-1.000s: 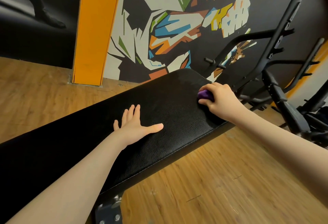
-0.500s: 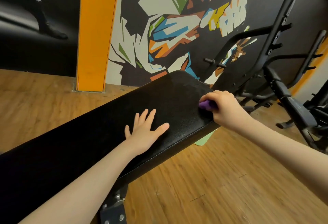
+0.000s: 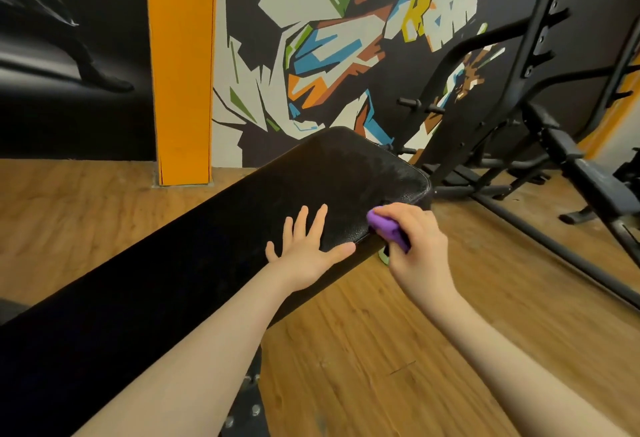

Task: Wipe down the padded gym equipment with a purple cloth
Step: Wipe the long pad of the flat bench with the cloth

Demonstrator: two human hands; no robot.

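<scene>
— Two hands, one pad: how far along is the wipe?

— Midway, I judge. The black padded bench [image 3: 242,228] runs from lower left to frame centre; its far end looks faintly streaked, so the near length probably remains.

— And the hands?

— The left hand [image 3: 308,249] lies flat on the pad, fingers spread. Right of it, the right hand [image 3: 415,246] grips the bunched purple cloth [image 3: 388,228] against the pad's right edge.
</scene>
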